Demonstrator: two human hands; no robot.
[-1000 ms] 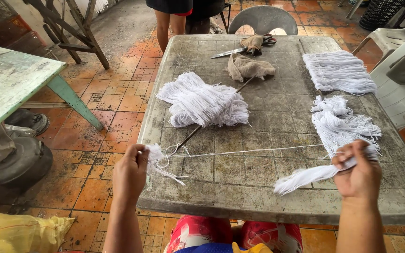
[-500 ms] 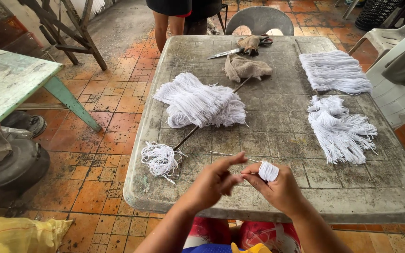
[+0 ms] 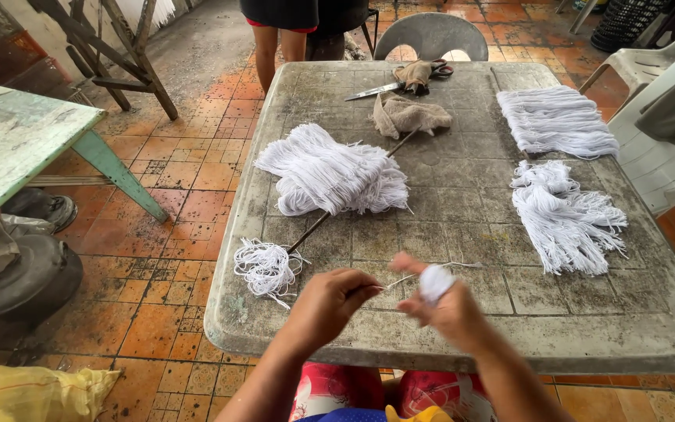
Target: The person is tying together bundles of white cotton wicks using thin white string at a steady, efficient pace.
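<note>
Hands winding white string at a worn grey table [image 3: 587,332] on an orange tiled floor [image 3: 173,258]

A strand of white string [image 3: 400,282] is pinched between the fingertips of the left hand [image 3: 330,301]; a small wad of the same string [image 3: 435,281] is wrapped round the fingers of the right hand [image 3: 451,312], which is partly curled and blurred; both hands are held just above the near edge of the stained, scored tabletop; a loose coil of string [image 3: 263,267] is laid near the left hand; a large bundle [image 3: 330,172] is set mid-table over a thin stick [image 3: 314,227]; two more bundles [image 3: 560,203] are placed on the right side; a brown rag [image 3: 409,115] and scissors [image 3: 388,86] are seen at the far end; a grey plastic chair [image 3: 431,33] and a standing person's legs [image 3: 275,47] are seen beyond; a green table [image 3: 17,141] is placed to the left.
</note>
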